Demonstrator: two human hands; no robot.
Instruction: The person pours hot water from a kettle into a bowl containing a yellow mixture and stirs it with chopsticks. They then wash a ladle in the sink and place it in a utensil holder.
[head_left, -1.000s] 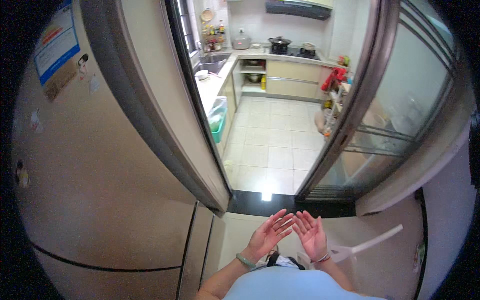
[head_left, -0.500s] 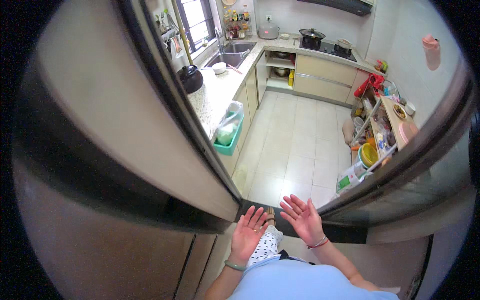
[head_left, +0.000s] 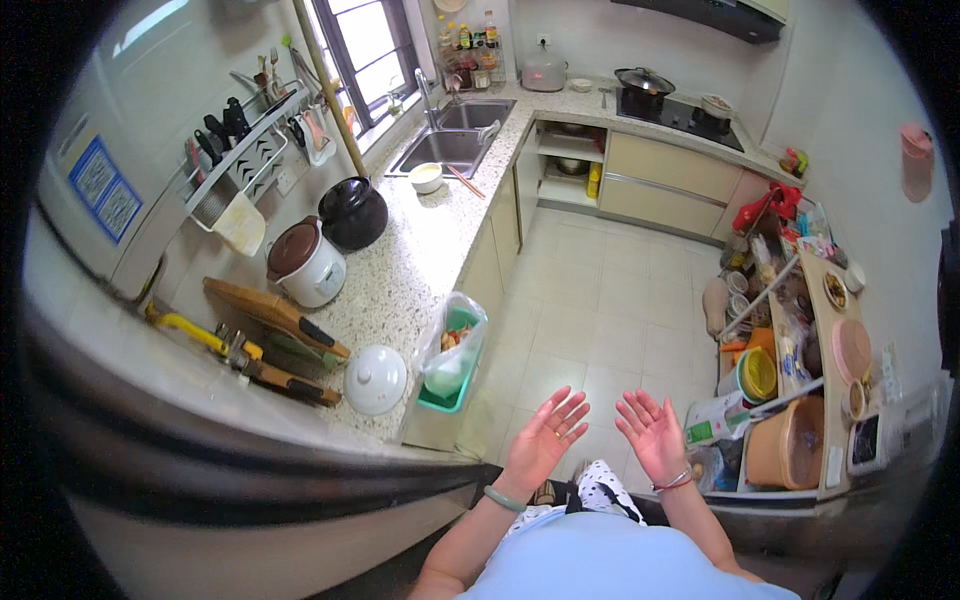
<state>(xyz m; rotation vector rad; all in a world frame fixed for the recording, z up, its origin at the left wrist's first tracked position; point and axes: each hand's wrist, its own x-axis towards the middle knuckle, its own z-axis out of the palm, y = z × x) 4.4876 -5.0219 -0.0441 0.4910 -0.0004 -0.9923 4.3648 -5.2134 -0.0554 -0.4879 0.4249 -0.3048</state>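
Upturned left hand point(head_left: 543, 442), upturned right hand point(head_left: 653, 440), green bin point(head_left: 447, 402), probably scraps point(head_left: 453, 338)

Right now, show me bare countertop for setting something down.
Bare speckled countertop lies between the round white bowl, the glossy black round pot, the white knobbed lid and the green plastic bin, though glare washes part of it. The wall side is crowded: brown-lidded white rice cooker, brown wooden chopping board.

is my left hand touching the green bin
Apart: the head view plainly shows a strip of floor between the left hand and the green bin.
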